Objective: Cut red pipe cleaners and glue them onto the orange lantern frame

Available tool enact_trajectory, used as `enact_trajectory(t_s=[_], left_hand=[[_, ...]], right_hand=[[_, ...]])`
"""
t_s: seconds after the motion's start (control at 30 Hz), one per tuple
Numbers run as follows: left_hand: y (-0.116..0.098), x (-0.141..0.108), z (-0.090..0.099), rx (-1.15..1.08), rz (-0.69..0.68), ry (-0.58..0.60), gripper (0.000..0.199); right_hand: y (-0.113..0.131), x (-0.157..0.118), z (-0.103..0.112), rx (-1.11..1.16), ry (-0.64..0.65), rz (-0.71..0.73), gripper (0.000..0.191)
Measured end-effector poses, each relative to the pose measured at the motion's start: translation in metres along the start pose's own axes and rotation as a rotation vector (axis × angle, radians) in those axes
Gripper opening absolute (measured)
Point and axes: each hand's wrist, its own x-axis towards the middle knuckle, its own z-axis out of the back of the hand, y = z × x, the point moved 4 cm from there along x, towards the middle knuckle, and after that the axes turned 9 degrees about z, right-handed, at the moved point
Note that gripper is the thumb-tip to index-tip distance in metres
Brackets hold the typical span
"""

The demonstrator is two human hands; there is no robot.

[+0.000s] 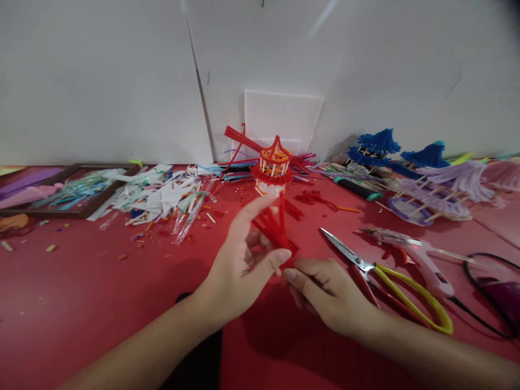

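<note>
A bundle of red pipe cleaners (276,230) is held in front of me, its strands fanning up and left. My left hand (247,260) curls around the bundle's left side, with the thumb pressed on it near its lower end. The fingers of my right hand (320,287) pinch the bundle's bottom tip. Just behind the hands stands a small red and orange tower (275,165) with pale posts and a pointed red top. My left fingertips overlap its base in the view.
Scissors (365,265) and a pink glue gun (426,260) lie at right. Blue (379,143) and lilac models (442,189) stand behind them. White scraps (162,195) and a brown frame (77,211) lie at left; a dark object (199,357) is near my left forearm.
</note>
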Motion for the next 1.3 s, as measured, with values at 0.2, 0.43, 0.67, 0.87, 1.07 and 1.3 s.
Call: enact_trajectory(t_s=[0.2, 0.43, 0.67, 0.87, 1.07, 1.3], left_hand=[[0.020, -0.014, -0.010, -0.167, 0.224, -0.301, 0.029], [0.014, -0.018, -0.024, 0.171, 0.272, -0.012, 0.030], [0.013, -0.013, -0.024, 0.113, 0.254, 0.037, 0.029], [0.017, -0.016, -0.026, 0.044, 0.276, 0.018, 0.030], [0.021, -0.019, -0.030, -0.098, 0.329, 0.071, 0.034], [0.026, -0.014, -0.033, -0.537, 0.444, 0.129, 0.039]], right_hand=[[-0.004, 0.000, 0.002, 0.064, -0.057, -0.048, 0.045], [-0.001, -0.001, -0.004, 0.066, 0.008, 0.004, 0.032], [0.001, 0.000, -0.006, 0.040, 0.021, 0.074, 0.032], [0.000, -0.002, -0.007, 0.071, 0.037, 0.084, 0.032], [-0.001, -0.003, -0.009, 0.103, 0.090, 0.015, 0.036], [-0.006, -0.004, -0.007, 0.215, 0.042, -0.063, 0.046]])
